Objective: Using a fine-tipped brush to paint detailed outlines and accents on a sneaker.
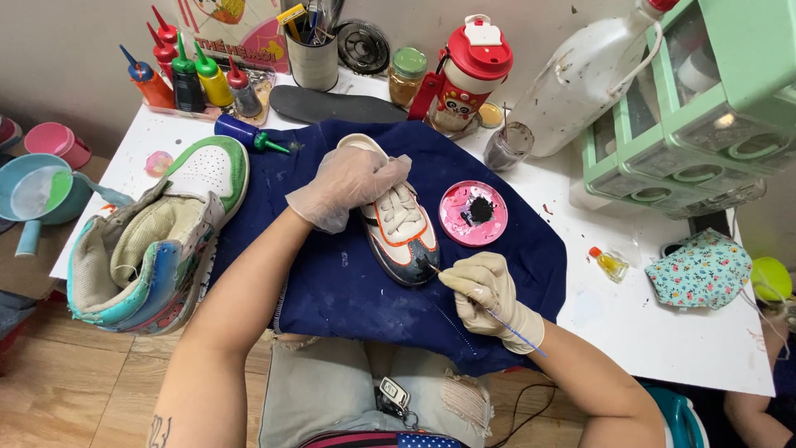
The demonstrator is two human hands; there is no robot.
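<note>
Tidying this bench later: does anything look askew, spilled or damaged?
The big sneaker overhangs the table's left edge. A blue bottle lies on its side. Paint specks mark the navy cloth.

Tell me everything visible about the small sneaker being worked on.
The small sneaker is white with orange trim, white laces and a dark-painted toe. It lies on the dark blue cloth, toe toward the person. The gloved left hand covers its heel end from above, steadying it. The gloved right hand holds a thin brush whose tip meets the toe's edge. A pink dish of black paint sits just beside it.
</note>
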